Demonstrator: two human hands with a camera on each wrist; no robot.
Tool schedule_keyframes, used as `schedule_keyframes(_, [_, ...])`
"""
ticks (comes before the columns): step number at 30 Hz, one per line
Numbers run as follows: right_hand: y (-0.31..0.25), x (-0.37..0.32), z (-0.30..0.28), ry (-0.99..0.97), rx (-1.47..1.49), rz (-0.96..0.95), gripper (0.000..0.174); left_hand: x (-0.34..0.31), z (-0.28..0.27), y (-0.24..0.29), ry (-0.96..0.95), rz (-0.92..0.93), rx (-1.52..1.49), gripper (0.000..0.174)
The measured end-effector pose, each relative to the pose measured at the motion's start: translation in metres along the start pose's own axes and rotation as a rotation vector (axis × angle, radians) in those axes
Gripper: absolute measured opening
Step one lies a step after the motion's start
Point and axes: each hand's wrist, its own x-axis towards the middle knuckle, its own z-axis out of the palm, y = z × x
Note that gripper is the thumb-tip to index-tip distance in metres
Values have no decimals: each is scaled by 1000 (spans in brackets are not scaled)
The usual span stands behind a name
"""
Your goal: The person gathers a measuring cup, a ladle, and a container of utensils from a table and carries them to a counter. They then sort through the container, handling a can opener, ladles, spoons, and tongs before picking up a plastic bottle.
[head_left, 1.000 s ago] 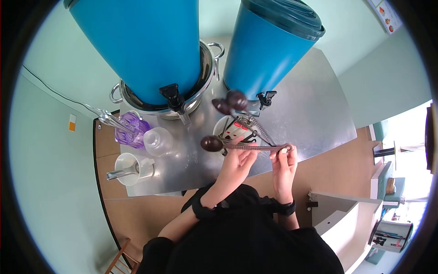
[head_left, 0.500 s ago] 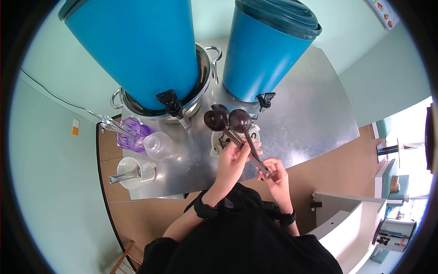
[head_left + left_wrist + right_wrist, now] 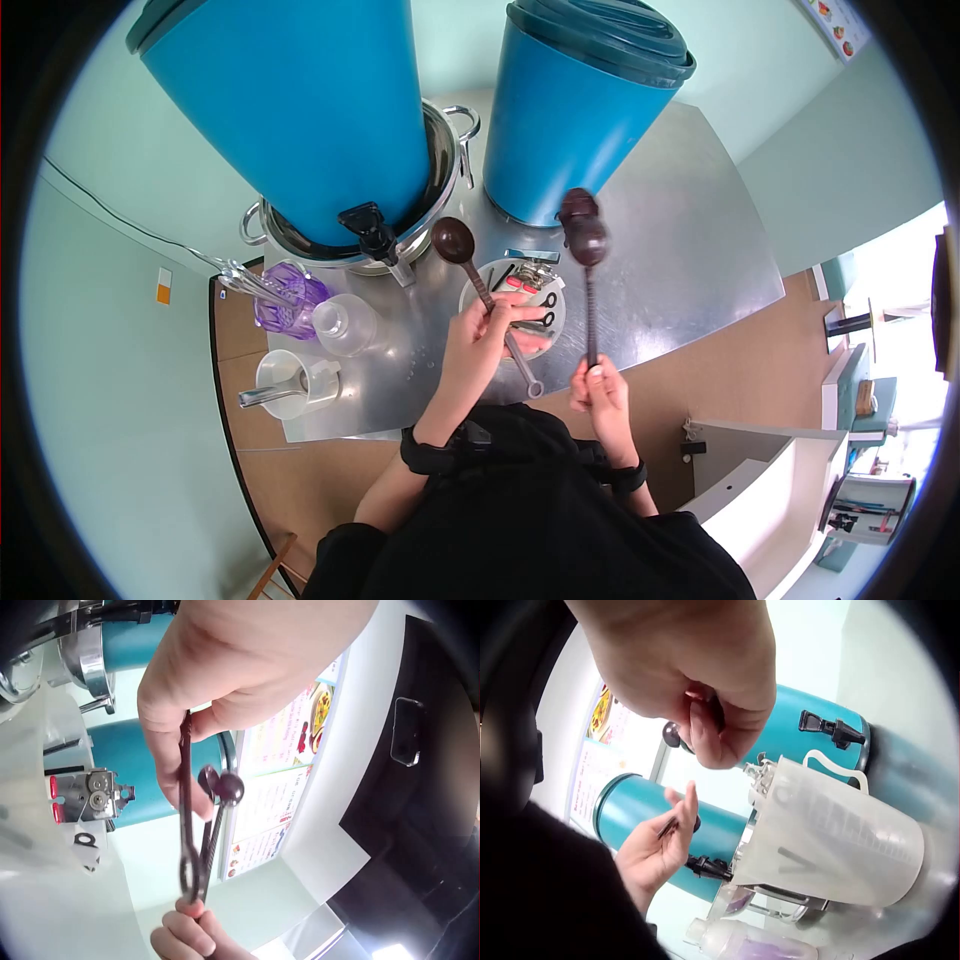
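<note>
In the head view my left hand (image 3: 474, 345) holds one dark brown spoon (image 3: 455, 243) between thumb and fingers, its bowl up and to the left. My right hand (image 3: 606, 392) pinches the handle ends of other dark spoons (image 3: 588, 242), whose bowls overlap above it and look blurred. Between the two hands stands a white jug (image 3: 548, 338) containing scissors, a can opener with red grips (image 3: 522, 284) and other tools. The right wrist view shows this jug (image 3: 840, 840) as translucent, with measuring marks.
Two blue dispensers (image 3: 290, 110) (image 3: 580, 115) with black taps stand behind, the left one in a steel pot (image 3: 440, 190). At left are a purple container (image 3: 283, 312) with whisks, a clear bottle (image 3: 345, 325) and a jug with a scoop (image 3: 318, 385). The steel table (image 3: 690, 230) extends right.
The spoons, bunched together half a second ago, are now apart: one stays in my left hand, which moved left, and the others swung up and right in my right hand.
</note>
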Motion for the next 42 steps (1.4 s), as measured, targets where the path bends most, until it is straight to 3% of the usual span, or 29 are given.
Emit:
schedule_keyframes(4, [0,1,-19,173,42,-144,35,-4,-12,12,-60,-75,25,39])
schedule_keyframes(7, [8,-2,-24,267,66,-197,35,-10,-16,16,-72,-130,-9,38])
schedule_keyframes(11, [22,-4,-31,275,51,-79,35,-15,-20,13,-35,-204,-29,37])
schedule_keyframes(15, [27,-7,-27,292,-57,-190,34,-21,-29,11,-10,-271,-53,36])
schedule_keyframes(18, [32,-4,-32,197,-167,34,35,-27,-33,9,-4,-300,-58,35])
schedule_keyframes(21, [39,-2,-28,225,-254,44,35,-29,-37,8,4,-308,-59,35])
schedule_keyframes(25, [40,-1,-25,204,-247,-100,34,-31,-41,2,-2,-319,-62,34])
schedule_keyframes(28, [44,3,-25,254,-318,-15,34,-33,-41,-2,0,-331,-92,35])
schedule_keyframes(31, [40,0,-23,242,-361,-173,35,-36,-43,-5,-6,-330,-131,34])
schedule_keyframes(34, [18,0,-14,295,-620,-219,27,-37,-42,-9,39,-321,-166,34])
schedule_keyframes(37, [-1,3,-13,291,-816,-512,17,-39,-47,-11,-29,-343,-98,35])
schedule_keyframes(42, [-37,-4,-17,310,-941,-551,11,-37,-51,-3,-132,-364,-16,39])
